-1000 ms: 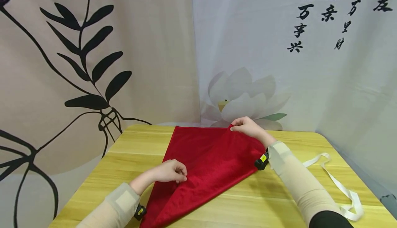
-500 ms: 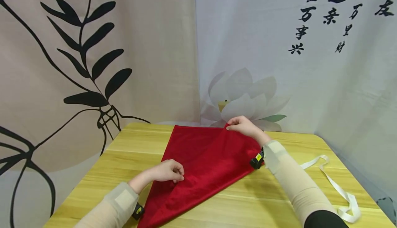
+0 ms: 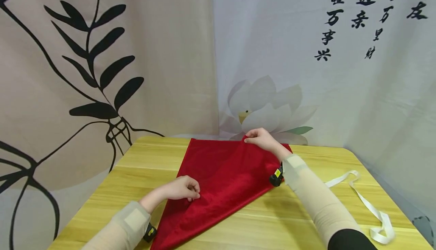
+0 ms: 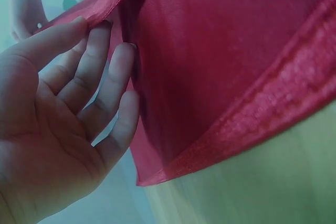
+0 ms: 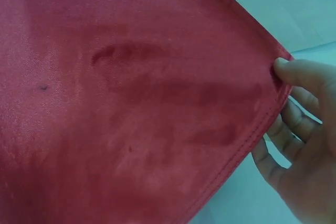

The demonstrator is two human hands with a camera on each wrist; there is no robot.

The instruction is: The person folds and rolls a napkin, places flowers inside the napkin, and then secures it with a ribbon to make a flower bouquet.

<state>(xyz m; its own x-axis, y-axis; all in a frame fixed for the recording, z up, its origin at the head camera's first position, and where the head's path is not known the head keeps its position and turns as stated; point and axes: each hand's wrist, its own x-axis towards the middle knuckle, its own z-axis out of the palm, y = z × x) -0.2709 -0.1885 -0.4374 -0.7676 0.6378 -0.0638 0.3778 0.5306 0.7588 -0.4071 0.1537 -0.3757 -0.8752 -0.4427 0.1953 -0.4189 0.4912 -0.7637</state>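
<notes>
A shiny red cloth [image 3: 218, 204] lies across the table with part of it folded over on the diagonal. At its far side my right hand [image 3: 262, 139] pinches a corner and holds it up slightly. The right wrist view shows the thumb of the right hand [image 5: 310, 124] on top of that stitched corner, fingers behind it. Nearer the front left, my left hand [image 3: 180, 188] pinches the edge of the folded-over layer. In the left wrist view, the thumb and forefinger of the left hand [image 4: 79, 93] meet on the cloth [image 4: 210, 66], while its other fingers stay loosely bent.
The wooden table [image 3: 150, 159] extends around the cloth. A white ribbon [image 3: 369, 201] lies loosely looped at the right. Behind the table hangs a pale curtain [image 3: 177, 72] printed with plants and characters. Both forearms have beige sleeves and black wrist cameras.
My right hand has moved left along the far side, drawing the cloth's corner with it. The left hand has shifted slightly left, still pinching the edge.
</notes>
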